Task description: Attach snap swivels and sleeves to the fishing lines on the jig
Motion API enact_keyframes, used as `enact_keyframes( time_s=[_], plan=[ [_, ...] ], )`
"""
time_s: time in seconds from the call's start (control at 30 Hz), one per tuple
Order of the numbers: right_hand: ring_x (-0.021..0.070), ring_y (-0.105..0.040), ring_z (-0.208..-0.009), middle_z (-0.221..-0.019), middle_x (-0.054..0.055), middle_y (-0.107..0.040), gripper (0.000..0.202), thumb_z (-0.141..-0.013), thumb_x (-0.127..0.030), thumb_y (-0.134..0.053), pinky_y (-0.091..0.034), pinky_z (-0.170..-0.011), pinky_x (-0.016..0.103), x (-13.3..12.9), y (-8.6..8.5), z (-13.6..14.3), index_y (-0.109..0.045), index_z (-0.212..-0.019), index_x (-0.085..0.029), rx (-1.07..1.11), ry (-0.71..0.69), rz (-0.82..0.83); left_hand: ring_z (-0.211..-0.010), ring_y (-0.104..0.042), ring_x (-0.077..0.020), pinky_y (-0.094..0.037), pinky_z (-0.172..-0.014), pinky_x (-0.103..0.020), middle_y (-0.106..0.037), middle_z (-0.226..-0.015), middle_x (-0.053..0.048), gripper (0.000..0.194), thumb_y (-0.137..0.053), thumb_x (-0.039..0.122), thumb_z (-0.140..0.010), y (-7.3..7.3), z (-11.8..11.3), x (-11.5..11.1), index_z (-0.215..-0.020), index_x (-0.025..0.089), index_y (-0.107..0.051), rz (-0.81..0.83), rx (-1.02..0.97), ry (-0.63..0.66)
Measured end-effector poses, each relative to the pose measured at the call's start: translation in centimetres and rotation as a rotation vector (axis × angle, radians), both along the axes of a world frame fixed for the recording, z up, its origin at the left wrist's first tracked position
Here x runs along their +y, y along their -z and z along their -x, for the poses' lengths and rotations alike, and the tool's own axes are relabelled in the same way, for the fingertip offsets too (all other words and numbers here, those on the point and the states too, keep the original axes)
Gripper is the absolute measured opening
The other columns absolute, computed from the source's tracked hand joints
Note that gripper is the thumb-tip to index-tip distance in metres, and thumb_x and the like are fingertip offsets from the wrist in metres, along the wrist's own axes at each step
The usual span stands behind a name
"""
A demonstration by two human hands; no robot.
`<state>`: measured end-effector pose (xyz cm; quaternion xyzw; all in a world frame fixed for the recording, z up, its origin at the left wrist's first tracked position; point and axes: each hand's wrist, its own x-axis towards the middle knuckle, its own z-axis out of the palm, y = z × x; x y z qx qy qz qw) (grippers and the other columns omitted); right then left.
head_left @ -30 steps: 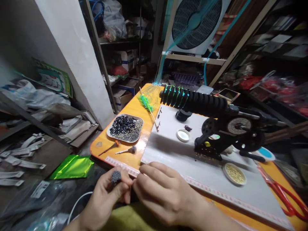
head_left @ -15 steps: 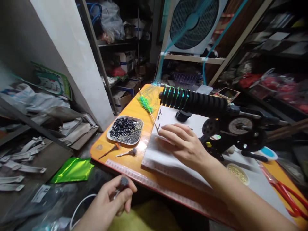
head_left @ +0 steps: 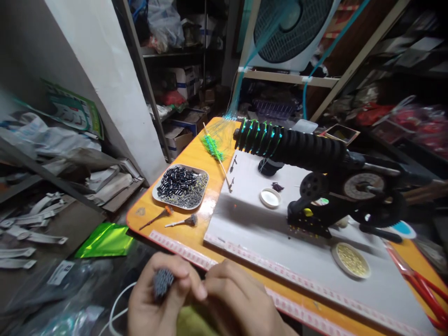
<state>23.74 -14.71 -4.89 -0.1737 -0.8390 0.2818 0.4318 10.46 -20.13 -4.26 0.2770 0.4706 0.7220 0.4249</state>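
Note:
My left hand [head_left: 150, 303] is closed around a bundle [head_left: 163, 283] of thin pieces whose dark grey, bumpy end pokes out between thumb and fingers. My right hand [head_left: 241, 298] is drawn up beside it in front of the table edge, fingers curled together; whatever they grip is hidden. Beyond the hands lie a thin stick with a grey clustered head [head_left: 191, 220] and a darker stick with an orange-tipped head [head_left: 168, 211]. A white tray [head_left: 206, 183] behind them holds many black shiny tubes and small grey pieces.
On the white board [head_left: 245, 233] stand a black machine with a ribbed roller [head_left: 297, 147] wound with green strands, a small white dish [head_left: 270, 198] and a dish of gold bits [head_left: 351, 260]. A stick with green fibres [head_left: 212, 147] lies behind. Red-handled tool [head_left: 423, 284] at right.
My right hand has come back from over the white board to my left hand, uncovering the small white dish. My left hand has shifted slightly right and down, still holding the grey-ended bundle.

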Motion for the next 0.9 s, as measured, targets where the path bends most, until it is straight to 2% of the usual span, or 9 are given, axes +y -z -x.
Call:
enact_keyframes(
  time_s=[0.1,0.17,0.23,0.33,0.47,0.57,0.77,0.83,0.9],
  plan=[
    [0.0133,-0.060,-0.064,-0.074,0.005,-0.060,0.015,-0.091,-0.005,-0.053,-0.051,-0.055,0.022,0.4,-0.4,-0.1,-0.064,-0.093,-0.016,0.090,0.096,0.113,-0.051,-0.040,-0.0050,-0.033,-0.051,-0.018,-0.058,-0.070,0.003,0.021,-0.074,0.040,-0.085,0.6,0.3,0.7,-0.081,0.021,-0.066,0.136,-0.201,0.185],
    [0.0124,-0.059,-0.061,-0.073,0.003,-0.058,0.013,-0.090,-0.009,-0.056,-0.049,-0.053,0.022,0.6,-0.5,0.0,-0.064,-0.085,-0.018,0.124,0.168,0.263,-0.054,-0.037,-0.0053,-0.035,-0.054,-0.020,-0.056,-0.077,0.001,0.021,-0.068,0.039,-0.090,1.2,0.3,1.0,-0.085,0.019,-0.066,0.126,-0.309,0.315],
    [0.0129,-0.061,-0.064,-0.076,0.002,-0.059,0.012,-0.093,-0.015,-0.058,-0.052,-0.055,0.023,0.7,-0.3,0.3,-0.065,-0.085,-0.020,0.142,0.189,0.423,-0.060,-0.040,-0.0077,-0.039,-0.060,-0.023,-0.055,-0.081,0.000,0.021,-0.065,0.039,-0.092,1.9,0.2,1.1,-0.089,0.019,-0.065,0.101,-0.361,0.375],
    [0.0114,-0.065,-0.061,-0.084,0.001,-0.056,0.009,-0.094,-0.020,-0.061,-0.057,-0.052,0.023,0.7,0.2,0.9,-0.069,-0.090,-0.022,0.217,0.125,0.671,-0.065,-0.043,-0.0099,-0.040,-0.061,-0.023,-0.050,-0.077,0.001,0.022,-0.059,0.042,-0.096,3.0,-0.2,0.9,-0.095,0.020,-0.063,0.102,-0.309,0.405],
    [0.0095,-0.066,-0.050,-0.085,-0.001,-0.051,0.009,-0.091,-0.021,-0.066,-0.059,-0.046,0.023,0.7,0.4,1.3,-0.075,-0.087,-0.022,0.378,0.000,0.909,-0.068,-0.047,-0.0113,-0.041,-0.063,-0.023,-0.051,-0.073,0.002,0.025,-0.051,0.042,-0.100,3.5,0.1,0.7,-0.092,0.020,-0.058,0.115,-0.076,0.430],
    [0.0112,-0.068,-0.053,-0.081,-0.002,-0.053,0.010,-0.088,-0.018,-0.069,-0.060,-0.049,0.023,1.0,0.0,1.1,-0.077,-0.084,-0.023,0.422,-0.012,0.907,-0.066,-0.048,-0.0113,-0.040,-0.061,-0.023,-0.053,-0.073,0.002,0.026,-0.052,0.043,-0.099,3.2,1.0,0.7,-0.088,0.021,-0.056,0.174,0.141,0.446],
    [0.0105,-0.063,-0.061,-0.074,0.001,-0.059,0.011,-0.083,-0.012,-0.068,-0.052,-0.050,0.017,1.1,-0.8,0.7,-0.074,-0.076,-0.019,0.236,0.089,0.654,-0.078,-0.053,-0.0154,-0.042,-0.072,-0.027,-0.056,-0.083,0.000,0.025,-0.041,0.038,-0.104,2.7,2.5,0.2,-0.088,0.023,-0.052,0.232,0.555,0.539],
    [0.0112,-0.062,-0.062,-0.074,0.002,-0.058,0.011,-0.083,-0.012,-0.067,-0.052,-0.050,0.017,1.0,-0.7,0.7,-0.072,-0.077,-0.019,0.217,0.126,0.591,-0.082,-0.054,-0.0166,-0.042,-0.075,-0.028,-0.057,-0.085,-0.001,0.023,-0.041,0.037,-0.104,2.8,2.2,0.0,-0.091,0.023,-0.053,0.231,0.524,0.512],
    [0.0114,-0.062,-0.063,-0.076,0.001,-0.056,0.012,-0.084,-0.011,-0.065,-0.053,-0.051,0.018,0.8,-0.4,0.7,-0.072,-0.080,-0.019,0.225,0.162,0.533,-0.081,-0.053,-0.0163,-0.043,-0.073,-0.027,-0.055,-0.085,-0.001,0.021,-0.044,0.039,-0.103,2.9,1.7,-0.2,-0.092,0.023,-0.053,0.217,0.338,0.485]
  ],
)
